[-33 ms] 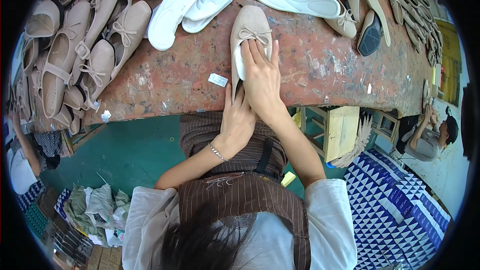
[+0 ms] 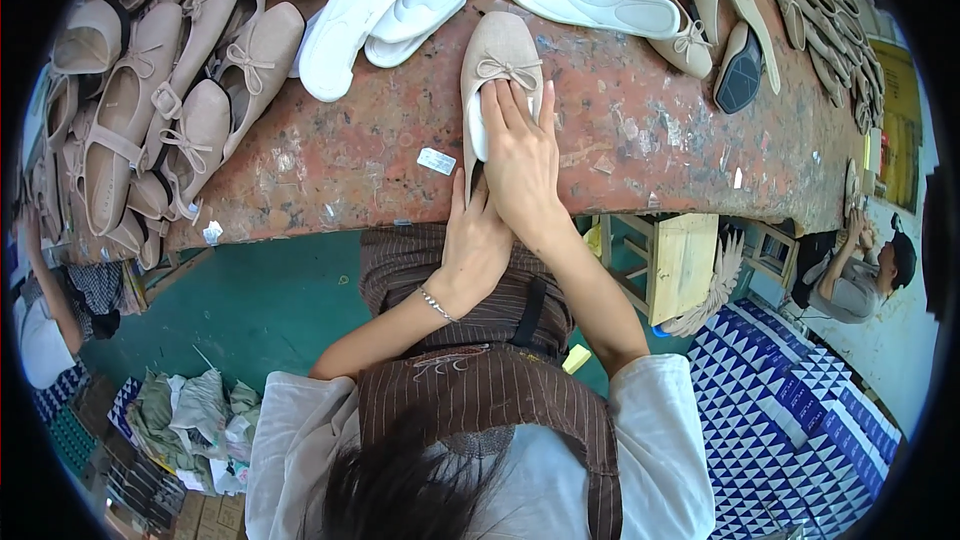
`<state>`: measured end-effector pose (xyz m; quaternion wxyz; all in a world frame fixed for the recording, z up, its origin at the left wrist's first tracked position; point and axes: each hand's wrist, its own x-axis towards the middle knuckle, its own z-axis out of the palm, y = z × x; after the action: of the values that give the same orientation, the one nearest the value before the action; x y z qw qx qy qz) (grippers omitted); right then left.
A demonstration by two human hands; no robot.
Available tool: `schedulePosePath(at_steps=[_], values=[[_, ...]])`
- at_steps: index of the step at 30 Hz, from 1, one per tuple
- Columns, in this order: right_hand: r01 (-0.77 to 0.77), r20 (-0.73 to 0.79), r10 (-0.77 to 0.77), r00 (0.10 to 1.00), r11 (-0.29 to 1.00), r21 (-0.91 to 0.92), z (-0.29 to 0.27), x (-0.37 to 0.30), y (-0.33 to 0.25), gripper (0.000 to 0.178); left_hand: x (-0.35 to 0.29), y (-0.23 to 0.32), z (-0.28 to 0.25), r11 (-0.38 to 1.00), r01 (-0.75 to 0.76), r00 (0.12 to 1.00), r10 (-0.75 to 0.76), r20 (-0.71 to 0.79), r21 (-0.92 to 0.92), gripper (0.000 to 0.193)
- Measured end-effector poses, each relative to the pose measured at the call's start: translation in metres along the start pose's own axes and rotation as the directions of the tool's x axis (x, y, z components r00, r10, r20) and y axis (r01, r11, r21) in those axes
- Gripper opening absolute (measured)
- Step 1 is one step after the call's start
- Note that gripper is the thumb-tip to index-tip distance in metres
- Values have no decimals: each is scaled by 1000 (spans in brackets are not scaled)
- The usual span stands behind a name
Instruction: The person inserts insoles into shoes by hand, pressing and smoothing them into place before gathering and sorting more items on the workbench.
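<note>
At the worktable's near edge lies the beige shoe, its heel held in my left hand, the fingers of my right hand straight inside (gripping or not, I can't tell).

Your head camera looks down, close above the near edge of the table; its ends seem warped.

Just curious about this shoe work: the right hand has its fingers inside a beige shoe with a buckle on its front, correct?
Not quite: the head view shows a bow on the front, not a buckle. The right hand does have its fingers inside that beige shoe.
</note>
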<state>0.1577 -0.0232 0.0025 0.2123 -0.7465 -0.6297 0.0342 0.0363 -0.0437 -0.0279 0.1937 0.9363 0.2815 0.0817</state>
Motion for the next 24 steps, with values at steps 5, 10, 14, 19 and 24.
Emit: schedulePosePath(at_steps=[5, 10, 14, 19, 24], values=[[-147, 248, 129, 960, 988, 55, -12, -7, -6, 60, 3, 1, 0, 996, 28, 998, -32, -52, -86, 49], [-115, 78, 102, 992, 978, 175, -2, 4, 3, 51, 5, 2, -1, 996, -2, 998, 8, -68, 84, 46], [-145, 151, 154, 976, 987, -68, -3, -4, -1, 51, 4, 4, -1, 1000, 5, 998, -7, -54, -28, 53], [-135, 93, 142, 986, 988, -71, -3, -4, 0, 43, 3, 4, -1, 999, -12, 1000, 12, -11, 43, 56], [-65, 30, 67, 997, 995, -81, 11, -1, 3, 42, 1, 4, 0, 1000, 6, 998, -5, -63, 10, 50]])
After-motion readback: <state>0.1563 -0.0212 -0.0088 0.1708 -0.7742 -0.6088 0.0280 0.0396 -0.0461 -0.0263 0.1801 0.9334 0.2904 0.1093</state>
